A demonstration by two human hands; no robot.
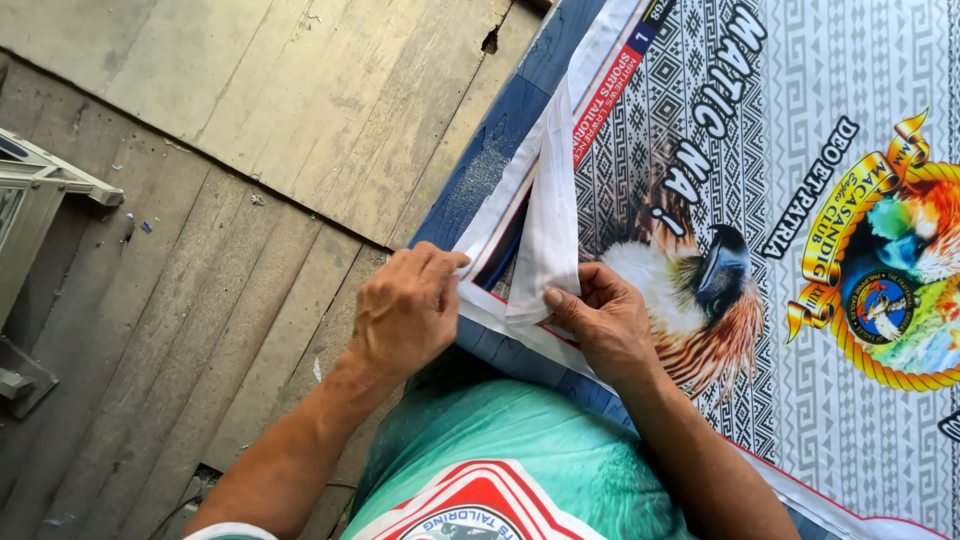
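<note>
A large printed banner (800, 200), grey-patterned with an eagle picture and a round colourful emblem, lies flat over a blue surface (500, 140). Its corner is folded up into a white flap (548, 220). My left hand (405, 310) pinches the banner's white edge at the corner. My right hand (600, 315) grips the lower end of the folded white flap between thumb and fingers. Both hands sit close together, just in front of my teal shirt (500, 450).
Worn wooden floor planks (220, 200) fill the left side. A grey metal frame or machine part (40, 200) stands at the far left edge. The blue surface edge runs diagonally from the top middle down to my hands.
</note>
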